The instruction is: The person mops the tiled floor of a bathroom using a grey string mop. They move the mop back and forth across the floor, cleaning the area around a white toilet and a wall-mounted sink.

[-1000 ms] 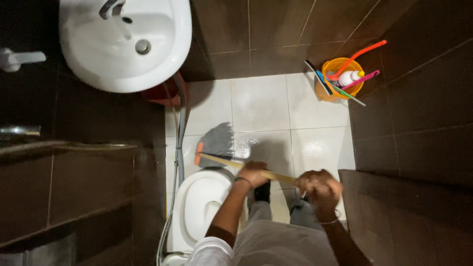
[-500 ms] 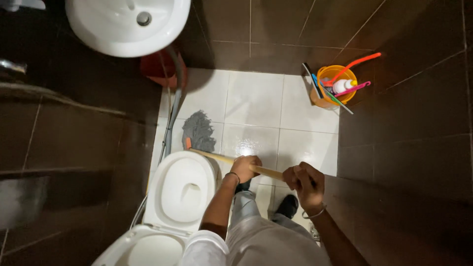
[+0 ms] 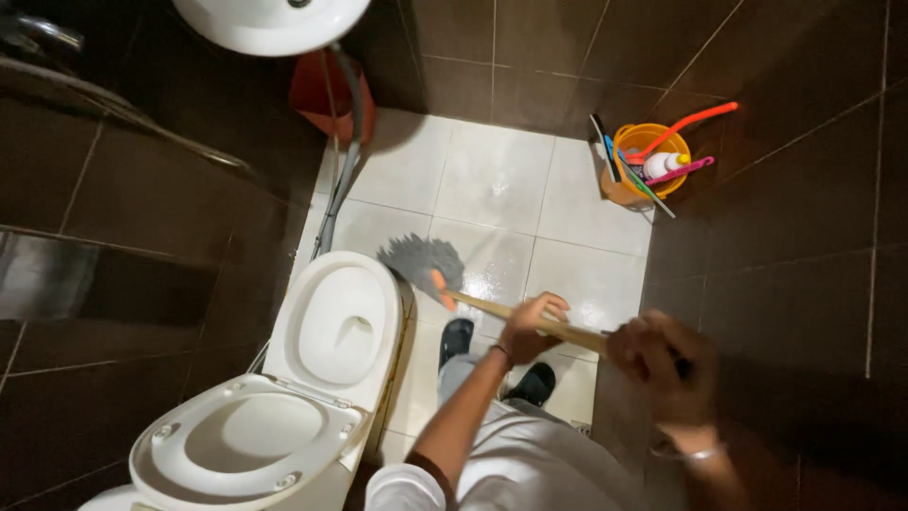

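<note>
Beside the toilet, on the wet white floor, lies the grey mop; its wooden handle slants back and right from the head toward the body; left hand grips nearer the head, right hand clamps the upper end, blurred; hands apart, both ahead of the shoes.

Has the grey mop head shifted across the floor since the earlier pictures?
Yes. The mop head has slid from the open white tiles toward the toilet bowl, and now lies right beside its rim, farther from the orange bucket.
</note>
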